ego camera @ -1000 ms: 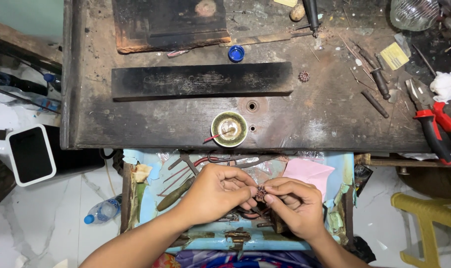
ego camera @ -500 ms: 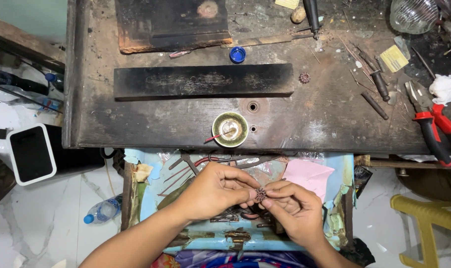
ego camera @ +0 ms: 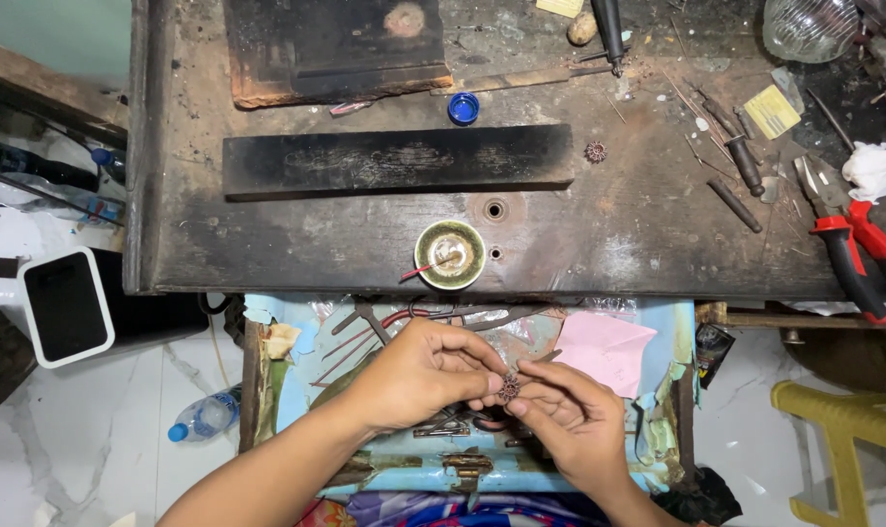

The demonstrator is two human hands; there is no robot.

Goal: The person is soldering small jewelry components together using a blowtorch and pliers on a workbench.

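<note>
Both grips pinched the small round metal ornament [ego camera: 508,386] at lower centre of the frame: my left hand [ego camera: 425,374] steadied it, my right hand [ego camera: 570,420] worked its edge; fine fitting seemingly in hand, needing steady fingertips.

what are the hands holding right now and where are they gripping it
Both the left hand and right hand pinch a small round, spiky metal piece by its rim, between their fingertips, over the open drawer.
</note>
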